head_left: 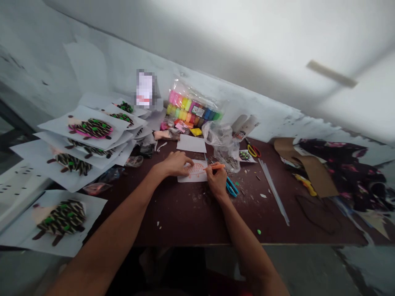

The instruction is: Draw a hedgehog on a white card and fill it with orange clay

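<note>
Slim orange pen (215, 167), lying nearly level, tip pointing left onto white paper (191, 177) — right hand (217, 179) pinching it, left hand (175, 163) fingers spread on paper

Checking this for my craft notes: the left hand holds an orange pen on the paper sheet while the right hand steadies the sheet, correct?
Not quite, the hands are swapped. The head view shows the right hand holding the orange pen, while the left hand steadies the paper sheet. The pen is on the sheet, as you said.

A scuffed white wall (92, 61) rises behind the dark brown tabletop (185, 226), with grey floor (308, 271) showing below its edge
</note>
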Demonstrator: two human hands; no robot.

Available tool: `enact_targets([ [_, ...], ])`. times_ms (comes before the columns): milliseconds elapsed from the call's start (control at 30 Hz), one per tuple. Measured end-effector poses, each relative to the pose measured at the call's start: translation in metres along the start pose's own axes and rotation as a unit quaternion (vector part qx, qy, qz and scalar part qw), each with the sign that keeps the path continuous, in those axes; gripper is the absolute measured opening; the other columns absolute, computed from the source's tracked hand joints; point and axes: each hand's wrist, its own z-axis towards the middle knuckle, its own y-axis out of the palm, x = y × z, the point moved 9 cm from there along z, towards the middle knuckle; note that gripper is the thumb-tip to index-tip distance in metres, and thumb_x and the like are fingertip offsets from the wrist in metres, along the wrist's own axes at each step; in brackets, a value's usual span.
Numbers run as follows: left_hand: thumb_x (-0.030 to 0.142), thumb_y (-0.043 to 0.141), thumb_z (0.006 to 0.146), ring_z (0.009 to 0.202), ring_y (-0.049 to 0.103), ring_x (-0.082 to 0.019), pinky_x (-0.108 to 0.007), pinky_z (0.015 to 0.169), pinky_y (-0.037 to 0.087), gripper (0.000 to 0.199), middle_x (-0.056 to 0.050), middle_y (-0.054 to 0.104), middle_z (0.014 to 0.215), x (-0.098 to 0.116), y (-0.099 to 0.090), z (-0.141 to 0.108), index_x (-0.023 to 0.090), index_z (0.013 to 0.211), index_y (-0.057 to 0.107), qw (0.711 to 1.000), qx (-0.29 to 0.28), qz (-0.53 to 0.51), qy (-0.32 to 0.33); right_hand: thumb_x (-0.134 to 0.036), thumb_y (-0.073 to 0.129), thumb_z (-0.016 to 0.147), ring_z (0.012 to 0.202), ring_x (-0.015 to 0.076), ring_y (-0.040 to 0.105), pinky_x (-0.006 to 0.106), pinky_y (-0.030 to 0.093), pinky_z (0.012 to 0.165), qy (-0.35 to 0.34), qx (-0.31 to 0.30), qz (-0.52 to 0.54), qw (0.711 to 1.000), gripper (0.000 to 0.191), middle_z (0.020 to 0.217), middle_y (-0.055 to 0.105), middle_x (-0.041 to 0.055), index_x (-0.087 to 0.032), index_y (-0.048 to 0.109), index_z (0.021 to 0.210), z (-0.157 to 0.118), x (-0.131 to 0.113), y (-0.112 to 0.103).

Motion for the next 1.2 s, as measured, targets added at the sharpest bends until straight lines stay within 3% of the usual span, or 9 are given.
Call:
enact_targets([
  [333,0.037,0.063,0.075,0.117,0.052,-0.034,-0.048,0.1,0.04,0.052,-0.011,0.06,0.117,0.001,0.001,0.0,0.031,0.126,0.066,1.0,0.004,0.005,-0.002,-0.037,0.049,0.084,0.056,0.0159,0.058,0.026,0.041,0.059,-0.025,-0.041,0.003,0.999,0.023,0.063,0.064,0.0014,-0.02,0.06,0.073,-0.005,-0.004,0.012],
  [1200,0.035,0.064,0.073,0.116,0.053,-0.033,-0.046,0.099,0.04,0.052,-0.01,0.062,0.118,0.0,0.001,0.0,0.031,0.126,0.067,1.0,0.005,0.009,-0.004,-0.04,0.047,0.084,0.056,0.0163,0.057,0.027,0.04,0.059,-0.027,-0.045,-0.007,0.999,0.026,0.063,0.064,0.0023,-0.02,0.059,0.073,-0.004,-0.003,0.013],
])
